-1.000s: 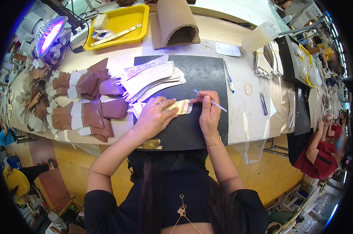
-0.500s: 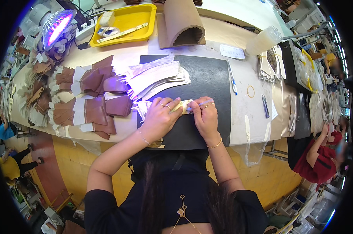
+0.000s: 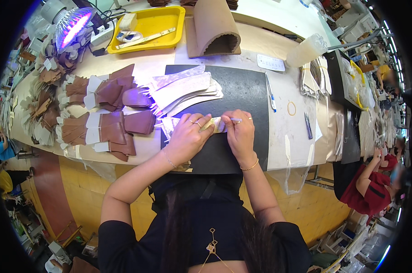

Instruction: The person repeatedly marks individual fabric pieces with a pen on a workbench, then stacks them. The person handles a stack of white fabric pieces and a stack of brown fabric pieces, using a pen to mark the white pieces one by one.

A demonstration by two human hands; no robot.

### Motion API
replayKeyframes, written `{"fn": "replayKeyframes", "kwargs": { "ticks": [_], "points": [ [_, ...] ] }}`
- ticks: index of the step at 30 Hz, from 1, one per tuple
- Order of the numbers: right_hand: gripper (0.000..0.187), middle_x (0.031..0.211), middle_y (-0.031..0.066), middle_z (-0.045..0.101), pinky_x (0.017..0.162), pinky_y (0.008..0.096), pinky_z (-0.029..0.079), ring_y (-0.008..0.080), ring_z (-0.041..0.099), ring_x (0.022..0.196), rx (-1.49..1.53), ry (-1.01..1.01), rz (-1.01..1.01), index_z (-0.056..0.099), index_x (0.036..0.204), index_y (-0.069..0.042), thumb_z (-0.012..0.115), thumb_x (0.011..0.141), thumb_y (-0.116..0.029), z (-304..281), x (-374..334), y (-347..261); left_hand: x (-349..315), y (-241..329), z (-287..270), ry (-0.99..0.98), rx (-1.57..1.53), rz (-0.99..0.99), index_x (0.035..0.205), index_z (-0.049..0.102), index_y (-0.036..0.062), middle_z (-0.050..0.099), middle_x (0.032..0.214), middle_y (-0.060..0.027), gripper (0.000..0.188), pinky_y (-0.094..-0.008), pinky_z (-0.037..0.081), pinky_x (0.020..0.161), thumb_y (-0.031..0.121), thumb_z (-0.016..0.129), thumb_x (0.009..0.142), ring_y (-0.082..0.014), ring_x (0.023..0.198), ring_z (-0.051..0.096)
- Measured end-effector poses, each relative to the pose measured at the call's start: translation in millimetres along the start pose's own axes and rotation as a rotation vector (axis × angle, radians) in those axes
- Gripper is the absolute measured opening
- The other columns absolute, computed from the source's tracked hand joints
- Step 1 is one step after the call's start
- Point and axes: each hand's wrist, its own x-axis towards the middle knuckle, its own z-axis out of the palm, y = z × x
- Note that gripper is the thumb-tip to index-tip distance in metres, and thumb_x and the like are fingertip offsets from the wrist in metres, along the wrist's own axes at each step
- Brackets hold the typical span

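My left hand [image 3: 188,136] lies over a pale patterned strip [image 3: 219,124], its fingers bent and pressing the strip down on the black mat [image 3: 242,154]. The fringed end of the strip shows left of the hand. My right hand [image 3: 240,136] is closed round a slim pale pen-like tool [image 3: 236,120] at the strip's right end. The tool's tip is hidden by the fingers. Just beyond my hands, a fanned stack of white fringed pieces [image 3: 183,91] rests on the mat's far left part.
Brown leather pieces [image 3: 112,129] lie in rows on the left, near a glowing lamp [image 3: 74,29]. Farther back are a yellow tray [image 3: 146,43] and a curved brown block [image 3: 215,27]. At right are a pen [image 3: 271,98], a rubber band [image 3: 291,108], a dark-handled tool [image 3: 309,126] and a bottle [image 3: 307,49].
The right hand has shifted slightly left and up, and the pen-like tool's angle has changed a little. The left hand stays on the strip. The view has moved slightly.
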Motion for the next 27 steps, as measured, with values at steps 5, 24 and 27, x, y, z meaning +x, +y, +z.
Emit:
{"fn": "replayKeyframes", "kwargs": {
  "ticks": [5,24,27],
  "points": [
    [0.019,0.085,0.0084,0.062,0.077,0.0344,0.049,0.0229,0.066,0.077,0.262,0.14,0.185,0.065,0.094,-0.002,0.057,0.104,-0.016,-0.2,-11.0,4.4,3.2,-6.7,-4.9,-0.022,-0.092,0.039,0.104,0.07,0.0074,0.066,0.111,-0.0091,0.024,-0.0409,0.049,0.088,0.013,0.078,0.082,-0.0273,0.103,0.063],
    [0.019,0.089,0.0091,0.065,0.074,0.0334,0.049,0.0224,0.066,0.077,0.282,0.022,0.187,0.065,0.101,-0.001,0.056,0.105,-0.018,9.5,-13.8,14.2,66.3,-48.3,-80.5,0.126,0.072,-0.171,0.109,0.074,0.0078,0.068,0.108,-0.0122,0.026,-0.0407,0.054,0.085,0.015,0.078,0.084,-0.0301,0.097,0.067],
    [0.021,0.092,0.0093,0.063,0.075,0.0308,0.051,0.0201,0.068,0.08,0.197,0.051,0.116,0.064,0.102,0.001,0.053,0.107,-0.016,6.1,-12.6,17.8,61.4,-51.7,-62.5,0.122,0.081,-0.161,0.107,0.077,0.0104,0.07,0.111,-0.0123,0.025,-0.041,0.054,0.088,0.017,0.079,0.084,-0.0307,0.1,0.067]
  ]
}}
